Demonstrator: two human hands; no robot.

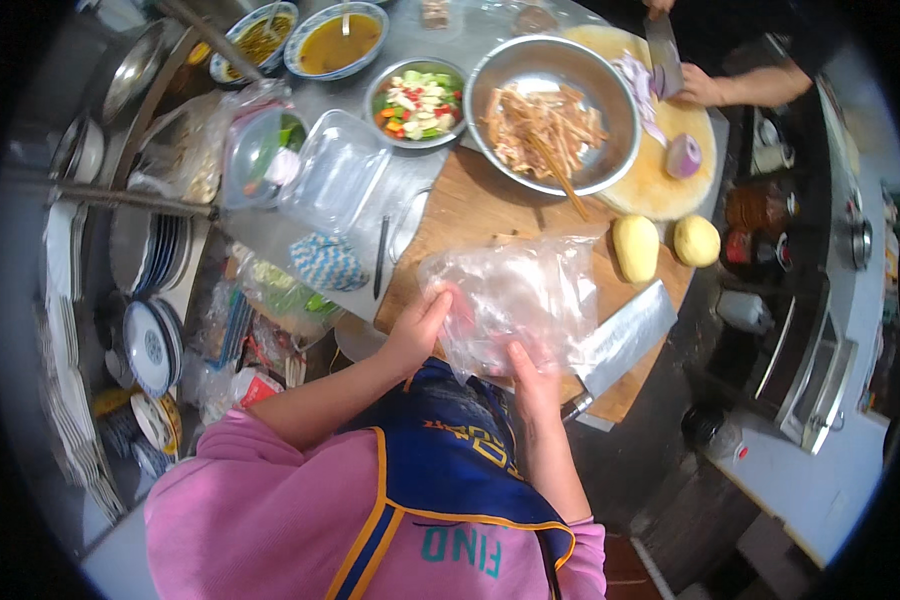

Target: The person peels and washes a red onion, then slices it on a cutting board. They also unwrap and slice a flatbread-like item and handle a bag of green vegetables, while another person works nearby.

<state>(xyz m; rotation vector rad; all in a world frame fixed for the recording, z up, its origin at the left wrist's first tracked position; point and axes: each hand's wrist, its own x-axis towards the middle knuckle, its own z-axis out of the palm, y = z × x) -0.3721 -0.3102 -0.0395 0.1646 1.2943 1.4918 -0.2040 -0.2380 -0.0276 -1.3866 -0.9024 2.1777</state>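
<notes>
Both of my hands hold a clear plastic bag (514,292) over the near part of a wooden cutting board (472,202). My left hand (418,330) pinches its left side, thumb on top and fingers showing through the film. At the lower right edge, my right hand (534,379) grips it the same way. Whether anything lies inside the bag I cannot tell. Just right of it, a cleaver (630,337) rests on the board, handle toward me. Two peeled potatoes (636,249) sit beyond the blade. Farther back stands a steel bowl (480,142) of shredded food (540,124) with chopsticks (559,176).
At the upper right, another person's hand (696,84) steadies red onion on a round board (690,199) while a knife (666,56) cuts it. A bowl of chopped vegetables (418,105), a clear plastic container (337,169) and bowls of sauce (337,45) stand left. Shelved plates (148,345) flank me.
</notes>
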